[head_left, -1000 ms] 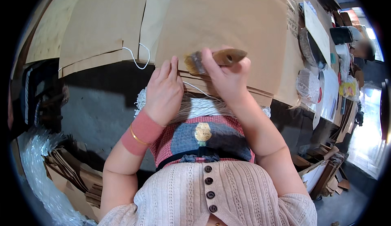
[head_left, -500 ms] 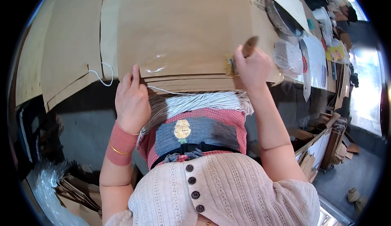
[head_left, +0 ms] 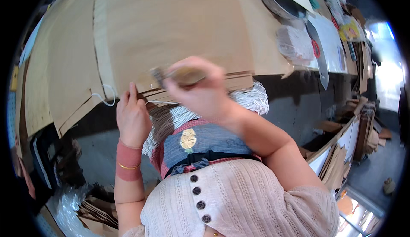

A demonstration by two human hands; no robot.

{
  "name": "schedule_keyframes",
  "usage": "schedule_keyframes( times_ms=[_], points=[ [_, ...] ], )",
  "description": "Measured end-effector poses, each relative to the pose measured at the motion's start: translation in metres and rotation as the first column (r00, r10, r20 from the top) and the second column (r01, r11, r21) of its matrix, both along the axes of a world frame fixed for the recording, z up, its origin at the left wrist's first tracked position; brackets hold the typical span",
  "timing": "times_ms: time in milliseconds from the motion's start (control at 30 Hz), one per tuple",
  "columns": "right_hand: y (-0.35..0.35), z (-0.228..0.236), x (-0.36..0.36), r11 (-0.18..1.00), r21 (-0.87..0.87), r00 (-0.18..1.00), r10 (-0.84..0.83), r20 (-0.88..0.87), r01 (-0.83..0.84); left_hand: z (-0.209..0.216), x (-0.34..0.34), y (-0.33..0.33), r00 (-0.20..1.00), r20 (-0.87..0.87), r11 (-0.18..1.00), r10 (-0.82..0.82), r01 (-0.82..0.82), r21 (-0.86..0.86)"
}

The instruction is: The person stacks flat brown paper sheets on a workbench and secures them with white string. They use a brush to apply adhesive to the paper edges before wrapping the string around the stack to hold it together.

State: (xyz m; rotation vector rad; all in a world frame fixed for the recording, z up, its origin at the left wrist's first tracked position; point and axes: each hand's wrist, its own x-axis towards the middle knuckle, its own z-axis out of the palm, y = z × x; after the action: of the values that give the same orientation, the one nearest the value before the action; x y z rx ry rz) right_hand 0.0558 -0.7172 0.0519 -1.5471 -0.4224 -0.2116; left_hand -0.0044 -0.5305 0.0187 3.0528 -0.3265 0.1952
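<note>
A large brown paper sheet (head_left: 179,27) lies across the table, with several layered edges at its near side. My left hand (head_left: 133,119) rests at the left of that near edge, fingers stretched out and the fingertips on the paper. My right hand (head_left: 205,87), smeared by motion, is closed around a brush (head_left: 159,77) over the near edge, close to the left hand. Whether the bristles touch the paper cannot be told. A bundle of white cords (head_left: 252,100) lies over my lap, partly hidden by the right hand. One white cord (head_left: 104,101) loops onto the paper at left.
Right of the sheet stand a dark round bowl (head_left: 279,4) and a clear-wrapped white bundle (head_left: 294,45). A long metal blade (head_left: 323,68) juts past the table edge beside a red ring handle (head_left: 316,48). Cardboard pieces (head_left: 337,164) stand at lower right.
My right hand has swept the brush left along the near edge, from the right end to near my left hand. The left hand stays on the edge. The view has shifted slightly.
</note>
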Motion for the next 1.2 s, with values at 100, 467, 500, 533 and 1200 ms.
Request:
schedule_keyframes(
  times_ms=[100,467,500,533,1200],
  points=[
    [0.010,-0.012,0.007,0.974,-0.210,0.979,-0.038,0.200,0.081,0.000,-0.001,-0.002,1.000,0.006,1.000,-0.009,0.009,0.014],
    [-0.096,0.011,0.047,0.577,-0.770,0.919,-0.394,0.032,0.274,0.008,0.003,-0.009,0.994,-0.091,0.997,0.063,-0.059,0.046],
    [-0.100,0.017,0.051,0.658,-0.718,0.935,-0.354,-0.026,0.230,0.010,0.002,-0.009,0.992,-0.101,0.995,0.079,-0.074,0.060],
    [-0.109,0.026,0.054,0.726,-0.662,0.947,-0.312,-0.077,0.186,0.010,0.001,-0.010,0.990,-0.111,0.994,0.092,-0.084,0.067],
    [-0.094,-0.003,-0.043,0.657,-0.329,0.721,0.681,-0.124,-0.678,0.134,-0.062,0.006,0.996,0.042,0.398,0.079,0.007,-0.917]
  ],
)
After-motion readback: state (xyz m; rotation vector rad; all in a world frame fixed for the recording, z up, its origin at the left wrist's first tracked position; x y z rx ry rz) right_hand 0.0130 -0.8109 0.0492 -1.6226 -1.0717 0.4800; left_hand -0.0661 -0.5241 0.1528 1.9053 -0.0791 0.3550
